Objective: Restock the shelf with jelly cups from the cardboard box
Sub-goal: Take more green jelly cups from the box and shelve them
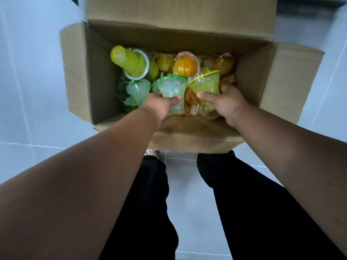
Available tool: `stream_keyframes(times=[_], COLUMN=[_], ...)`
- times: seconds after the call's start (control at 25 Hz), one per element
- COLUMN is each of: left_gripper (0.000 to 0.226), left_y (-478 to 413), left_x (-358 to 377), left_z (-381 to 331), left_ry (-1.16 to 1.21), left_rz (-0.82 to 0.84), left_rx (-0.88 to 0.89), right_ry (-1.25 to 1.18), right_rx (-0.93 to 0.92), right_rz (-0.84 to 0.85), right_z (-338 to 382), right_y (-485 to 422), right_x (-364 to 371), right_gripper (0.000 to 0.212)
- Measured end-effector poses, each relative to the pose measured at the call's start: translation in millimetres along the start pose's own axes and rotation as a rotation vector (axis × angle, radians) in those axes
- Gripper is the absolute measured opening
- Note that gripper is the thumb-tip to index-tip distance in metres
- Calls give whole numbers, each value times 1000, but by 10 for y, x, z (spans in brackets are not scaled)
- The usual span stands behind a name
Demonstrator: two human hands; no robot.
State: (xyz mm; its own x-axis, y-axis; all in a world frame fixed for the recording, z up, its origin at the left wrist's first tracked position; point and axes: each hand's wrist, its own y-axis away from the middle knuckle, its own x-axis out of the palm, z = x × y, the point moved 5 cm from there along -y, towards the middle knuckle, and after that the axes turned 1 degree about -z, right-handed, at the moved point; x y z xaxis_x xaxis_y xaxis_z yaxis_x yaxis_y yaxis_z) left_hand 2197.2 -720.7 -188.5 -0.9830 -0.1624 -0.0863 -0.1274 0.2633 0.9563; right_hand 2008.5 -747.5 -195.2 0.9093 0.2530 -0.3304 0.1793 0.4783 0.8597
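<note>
Cardboard box (90, 81): stands open on the floor, at 12 o'clock from the person's feet, with its flaps folded outward and its near wall just ahead of the legs.
Box contents: a loose heap of jelly cups in yellow, green and orange, lying at odd angles. How deep the heap goes cannot be told.
Left hand (161, 106): reaches over the near wall, fingers and thumb curled round the narrow base of a pale green jelly cup.
Pale green jelly cup (171, 89): at 6 o'clock within the box, its green-rimmed lid tipped away toward 12 o'clock, gripped by the left hand.
Right hand (225, 104): reaches in at 5 o'clock within the box and grips a yellow-green jelly cup, thumb across the front and fingers behind it.
Yellow-green jelly cup (206, 83): just beside the pale green one, at its 3 o'clock, with its yellow-rimmed lid tilted toward 1 o'clock.
Tall yellow cup (129, 61): at 10 o'clock within the box, on its side, wide white-rimmed end pointing toward 4 o'clock.
Orange cup (185, 67): at 12 o'clock from the two held cups, near the far wall.
Second pale green cup (139, 91): at 9 o'clock from the left hand's cup, just beside it.
Amber cup (223, 62): at 2 o'clock within the box, near the right wall.
Trousers (150, 203): black, at 6 o'clock in the view.
Shoe (150, 152): its tip shows at the box's near edge.
Floor (28, 91): pale tiles all round the box.
</note>
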Motion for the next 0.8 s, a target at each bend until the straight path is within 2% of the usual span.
stream_keyframes(times=[0.12,0.16,0.24,0.28,0.36,0.52,0.6,0.68,0.8], left_gripper=[73,67,28,24,26,33,51,65,66], left_y=[574,802,1167,1434,2035,3207,3774,4430,5307], left_x=[-116,-142,-179,-237,-306,-514,-648,-811,-982], left_z=[-403,-543,-770,-942,-1299,-2000,-2342,-2717,-3211], left_ry=[1,2,22,-3,1,30,14,-30,-37], left_rz=[12,20,16,19,53,92,69,31,31], left_rx=[78,114,159,207,280,422,516,642,831], right_ry=[-166,-204,-275,-303,-341,-385,-417,-448,-497], right_rx=[21,19,-21,-47,-90,-178,-249,-335,-480], right_rz=[-22,-27,-44,-56,-88,-128,-138,-130,-183], right_z=[407,540,795,987,1408,2243,2631,3038,3575], right_y=[531,723,1053,1312,1861,2948,3458,4038,4810], right_x=[-147,-198,-314,-394,-591,-940,-1105,-1262,-1501], right_gripper=[63,61,37,28,28,46,54,57,48])
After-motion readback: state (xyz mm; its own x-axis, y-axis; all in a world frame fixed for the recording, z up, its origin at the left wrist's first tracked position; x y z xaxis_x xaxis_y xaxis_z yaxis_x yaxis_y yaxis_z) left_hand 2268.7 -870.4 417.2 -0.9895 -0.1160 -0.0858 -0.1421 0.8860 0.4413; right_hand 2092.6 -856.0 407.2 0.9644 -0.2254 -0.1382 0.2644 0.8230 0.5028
